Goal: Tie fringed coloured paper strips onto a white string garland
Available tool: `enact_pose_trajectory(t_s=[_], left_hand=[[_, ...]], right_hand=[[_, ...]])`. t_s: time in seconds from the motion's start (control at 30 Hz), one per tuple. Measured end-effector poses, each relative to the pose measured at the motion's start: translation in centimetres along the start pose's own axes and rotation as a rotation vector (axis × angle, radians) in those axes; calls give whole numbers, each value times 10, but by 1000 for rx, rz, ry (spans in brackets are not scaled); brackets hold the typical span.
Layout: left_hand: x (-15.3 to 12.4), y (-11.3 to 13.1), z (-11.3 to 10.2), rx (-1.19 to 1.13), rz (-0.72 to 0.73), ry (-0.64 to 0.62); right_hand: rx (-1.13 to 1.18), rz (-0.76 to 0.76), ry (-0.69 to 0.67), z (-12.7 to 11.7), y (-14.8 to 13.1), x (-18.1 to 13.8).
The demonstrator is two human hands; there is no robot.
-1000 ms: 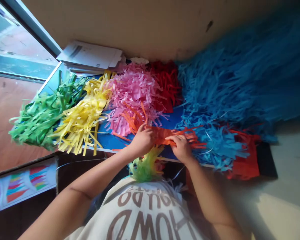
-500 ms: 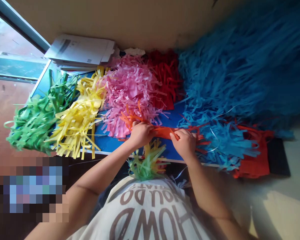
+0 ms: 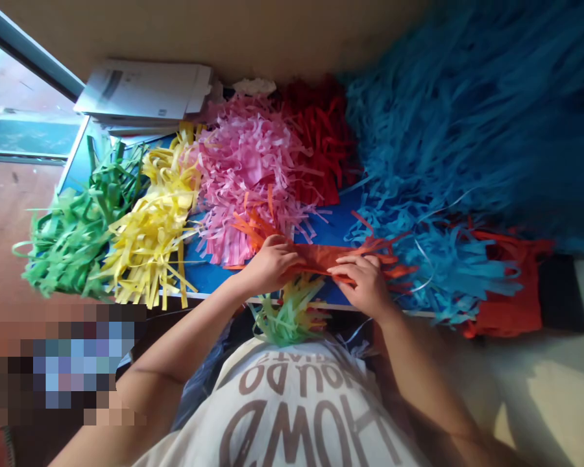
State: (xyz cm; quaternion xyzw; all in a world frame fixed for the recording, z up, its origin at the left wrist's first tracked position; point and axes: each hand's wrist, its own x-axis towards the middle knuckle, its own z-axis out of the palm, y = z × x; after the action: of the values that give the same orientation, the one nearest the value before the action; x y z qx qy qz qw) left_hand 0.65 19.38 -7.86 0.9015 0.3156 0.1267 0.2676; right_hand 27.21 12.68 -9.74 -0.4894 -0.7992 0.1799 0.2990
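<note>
A strip of orange fringed paper (image 3: 321, 256) lies across the front of a blue board (image 3: 335, 227). My left hand (image 3: 271, 264) is closed on the strip's left part, its fingers curled over it. My right hand (image 3: 366, 283) pinches the strip's lower edge a little to the right, with its fingers pressed flat on the paper. More orange fringe (image 3: 387, 250) trails off to the right of my right hand. A bunch of green and yellow fringe (image 3: 287, 318) hangs over the board's near edge, just under my hands.
Heaps of cut paper fringe cover the board: green (image 3: 73, 230), yellow (image 3: 150, 224), pink (image 3: 253, 175), red (image 3: 321, 139) and a large blue mass (image 3: 467, 123). A stack of white papers (image 3: 143, 94) lies at the back left. Red-orange paper (image 3: 511, 305) lies at the right.
Both hands stay on the orange strip. My right hand has shifted slightly right along it and flattened its fingers. The view has drifted a little.
</note>
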Motion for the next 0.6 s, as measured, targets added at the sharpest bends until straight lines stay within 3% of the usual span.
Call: enact_pose_trajectory(t_s=[0.1,0.2,0.37,0.6], left_hand=[[2,4,6,8,-75,95],[9,10,15,109,-260,179],[19,17,24,289,-460,181],[22,19,23,380,-491,159]], right_hand=[[-58,139,88,5,-3,4],[-243,291,168,13,-7,14],[-385,353,104,22,-6,23],[-481,395,34,24,1,28]])
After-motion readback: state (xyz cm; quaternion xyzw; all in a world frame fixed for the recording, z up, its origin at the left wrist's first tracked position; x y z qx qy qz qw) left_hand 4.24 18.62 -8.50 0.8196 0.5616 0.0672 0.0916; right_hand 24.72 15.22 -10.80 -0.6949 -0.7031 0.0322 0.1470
